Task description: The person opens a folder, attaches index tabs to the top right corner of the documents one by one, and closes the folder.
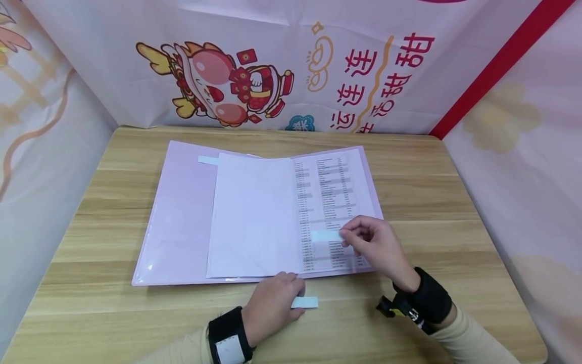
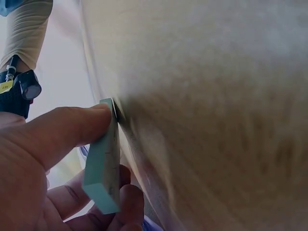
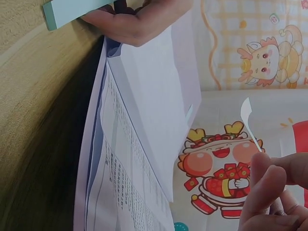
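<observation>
The right hand [image 1: 381, 247] pinched a pale blue strip [image 1: 325, 236] over the printed page [image 1: 336, 202], seemingly just clear of it, while the left hand [image 1: 271, 307] gripped a matching pad [image 1: 306, 302] beside the open lilac folder's [image 1: 177, 227] near edge.

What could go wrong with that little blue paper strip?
The thin strip pinched in the right hand curls at its free end, so it might go down crooked. Placed where it appears in the head view, it could hide some words on the printed page. The left hand, holding the pale blue pad near the purple folder, might bump that folder.
</observation>
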The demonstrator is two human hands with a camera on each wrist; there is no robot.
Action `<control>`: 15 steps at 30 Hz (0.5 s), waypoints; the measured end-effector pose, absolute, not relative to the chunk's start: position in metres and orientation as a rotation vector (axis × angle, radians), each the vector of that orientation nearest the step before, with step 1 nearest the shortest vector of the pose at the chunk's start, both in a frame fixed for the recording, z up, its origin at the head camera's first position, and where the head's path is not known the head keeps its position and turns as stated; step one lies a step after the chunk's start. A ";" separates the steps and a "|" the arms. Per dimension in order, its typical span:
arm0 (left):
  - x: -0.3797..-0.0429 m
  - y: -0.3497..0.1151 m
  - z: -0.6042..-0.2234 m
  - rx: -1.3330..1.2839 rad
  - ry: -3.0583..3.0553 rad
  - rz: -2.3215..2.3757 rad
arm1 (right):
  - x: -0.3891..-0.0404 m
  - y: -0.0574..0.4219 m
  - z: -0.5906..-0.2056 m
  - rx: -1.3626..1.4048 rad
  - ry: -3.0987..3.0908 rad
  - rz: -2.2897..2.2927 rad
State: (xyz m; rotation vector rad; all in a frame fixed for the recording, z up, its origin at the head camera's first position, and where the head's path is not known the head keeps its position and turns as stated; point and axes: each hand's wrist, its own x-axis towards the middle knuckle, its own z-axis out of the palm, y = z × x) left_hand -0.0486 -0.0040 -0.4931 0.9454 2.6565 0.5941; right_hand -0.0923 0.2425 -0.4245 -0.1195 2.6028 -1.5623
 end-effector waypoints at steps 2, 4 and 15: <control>-0.048 -0.004 -0.493 0.949 2.650 0.585 | -0.092 0.243 -0.424 -0.116 2.604 -1.559; -0.047 -0.004 -0.493 0.955 2.650 0.576 | -0.092 0.243 -0.425 -0.114 2.603 -1.554; -0.046 -0.006 -0.493 0.953 2.638 0.550 | -0.094 0.243 -0.424 -0.119 2.590 -1.563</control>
